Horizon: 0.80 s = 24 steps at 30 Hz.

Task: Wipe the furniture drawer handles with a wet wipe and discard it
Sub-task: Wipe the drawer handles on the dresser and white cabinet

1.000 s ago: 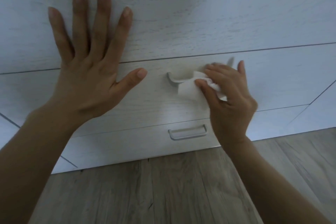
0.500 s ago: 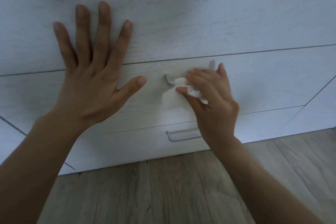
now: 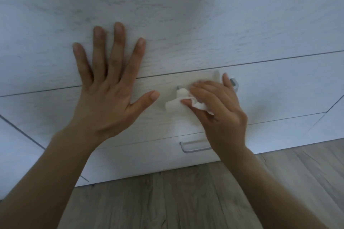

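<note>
1. While the wet wipe (image 3: 183, 101) is lying bunched over the left part of the middle drawer handle (image 3: 233, 84), the right hand (image 3: 219, 109) is pinching it closed between thumb and fingers and pressing it against the bar; only the handle's right end is showing past the fingertips.
2. Judging by this, the wiping step is under way on this handle, and discarding is not yet due.
3. Just below, nearer the floor, the lower handle (image 3: 193, 146) is sitting bare, its right end hidden behind the right wrist; it is probably waiting for its turn.
4. To the left, the left hand (image 3: 109, 87) is lying flat with fingers spread wide, holding nothing and bracing against the drawer front (image 3: 279, 83) across the seam above the handle.
5. Next, the wipe is likely needing to slide right along the bar to its exposed end, keeping the pinch firm so the loose flap does not slip off, before dropping to the lower handle.
6. Near the viewer, the wood floor (image 3: 186, 201) is showing no bin, so where the wipe goes afterward cannot be told.
</note>
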Each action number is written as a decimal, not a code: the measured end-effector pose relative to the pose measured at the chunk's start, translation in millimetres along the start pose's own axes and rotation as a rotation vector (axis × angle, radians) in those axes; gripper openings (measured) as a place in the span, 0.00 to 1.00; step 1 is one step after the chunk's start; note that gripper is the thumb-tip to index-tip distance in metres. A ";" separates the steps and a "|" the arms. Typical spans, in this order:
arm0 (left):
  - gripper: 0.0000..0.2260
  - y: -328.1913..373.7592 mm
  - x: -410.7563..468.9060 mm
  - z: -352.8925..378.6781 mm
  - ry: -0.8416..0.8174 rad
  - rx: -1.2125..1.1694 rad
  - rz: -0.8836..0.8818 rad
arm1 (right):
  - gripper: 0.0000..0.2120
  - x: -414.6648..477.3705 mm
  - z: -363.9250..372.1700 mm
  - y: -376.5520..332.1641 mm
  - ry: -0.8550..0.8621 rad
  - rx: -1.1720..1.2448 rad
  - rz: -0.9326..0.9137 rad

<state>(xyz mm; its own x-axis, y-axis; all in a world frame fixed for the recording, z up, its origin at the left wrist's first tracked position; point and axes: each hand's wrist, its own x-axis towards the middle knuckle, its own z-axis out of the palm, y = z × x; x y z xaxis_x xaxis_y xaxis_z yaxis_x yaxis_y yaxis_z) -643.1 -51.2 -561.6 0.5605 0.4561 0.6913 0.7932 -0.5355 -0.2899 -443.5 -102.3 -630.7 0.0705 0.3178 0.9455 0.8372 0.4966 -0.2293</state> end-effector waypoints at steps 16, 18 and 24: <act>0.34 2.0 2.1 0.0 0.013 -0.001 -0.021 | 0.10 -0.2 -13.7 10.3 0.031 -0.018 0.060; 0.34 2.1 1.5 0.5 0.021 -0.011 -0.015 | 0.10 1.6 0.0 -1.1 0.027 -0.002 0.030; 0.34 0.2 2.5 -0.7 0.003 -0.002 0.008 | 0.10 -3.8 -25.2 22.4 0.031 -0.005 0.083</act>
<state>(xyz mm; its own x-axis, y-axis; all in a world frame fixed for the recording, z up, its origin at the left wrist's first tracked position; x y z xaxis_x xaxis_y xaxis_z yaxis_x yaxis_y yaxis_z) -641.7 -50.7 -559.5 0.5657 0.4495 0.6913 0.7883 -0.5407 -0.2935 -411.4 -112.7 -633.6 0.1562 0.3324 0.9301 0.8305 0.4656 -0.3058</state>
